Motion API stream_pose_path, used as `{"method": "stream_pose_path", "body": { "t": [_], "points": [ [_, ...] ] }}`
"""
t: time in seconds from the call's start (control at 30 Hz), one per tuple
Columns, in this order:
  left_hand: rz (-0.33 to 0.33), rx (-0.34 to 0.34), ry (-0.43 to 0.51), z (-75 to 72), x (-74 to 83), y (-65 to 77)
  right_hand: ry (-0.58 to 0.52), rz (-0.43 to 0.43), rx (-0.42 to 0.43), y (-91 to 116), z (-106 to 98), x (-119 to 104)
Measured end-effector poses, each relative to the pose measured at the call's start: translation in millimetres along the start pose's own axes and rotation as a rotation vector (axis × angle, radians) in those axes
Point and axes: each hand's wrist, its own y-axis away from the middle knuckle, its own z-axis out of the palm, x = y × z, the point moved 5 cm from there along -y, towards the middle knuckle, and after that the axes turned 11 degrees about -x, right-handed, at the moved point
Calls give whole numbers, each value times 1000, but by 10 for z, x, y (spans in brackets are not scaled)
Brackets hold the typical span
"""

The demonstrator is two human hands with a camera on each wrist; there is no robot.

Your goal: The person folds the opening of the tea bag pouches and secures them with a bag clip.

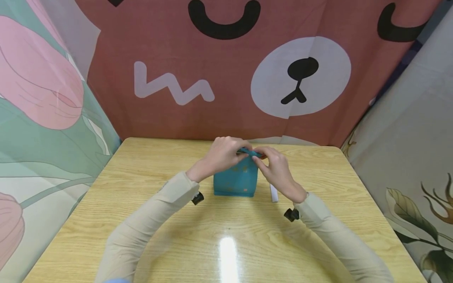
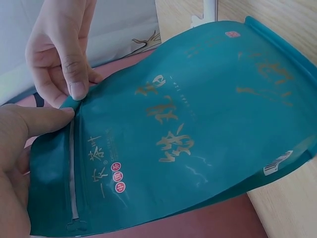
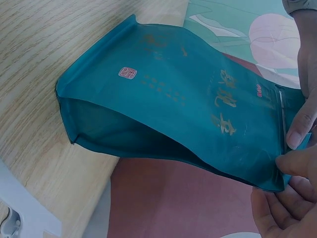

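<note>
A teal tea pouch (image 1: pixel 235 181) with gold lettering stands upright on the wooden table. My left hand (image 1: pixel 223 155) pinches its top edge from the left. From the right, the thumb and fingers of my right hand (image 1: pixel 277 169) pinch the same edge near the corner. In the left wrist view, a zip strip (image 2: pixel 73 168) runs across the pouch just under the top, and both thumbs lie by it. The pouch's side gusset (image 3: pixel 124 130) faces the right wrist camera, folded inward.
A slim white object (image 1: pixel 274 193) lies on the table (image 1: pixel 177 251) just right of the pouch, close under my right wrist. A curtain (image 1: pixel 170 118) with a bear print hangs behind the far table edge, and patterned cloths hang on both sides.
</note>
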Motion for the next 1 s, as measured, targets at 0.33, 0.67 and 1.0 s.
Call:
{"method": "stream_pose_path", "body": {
  "t": [0.33,0.67,1.0],
  "points": [
    [-19,-54,1,-60,-1,35,-2,-11,-10,-5,-4,-16],
    [-50,-60,-8,-49,14,47,3,-4,-17,5,-11,-21],
    [-41,-13,-10,-28,-1,46,30,-21,-11,4,-12,-44]
  ]
}}
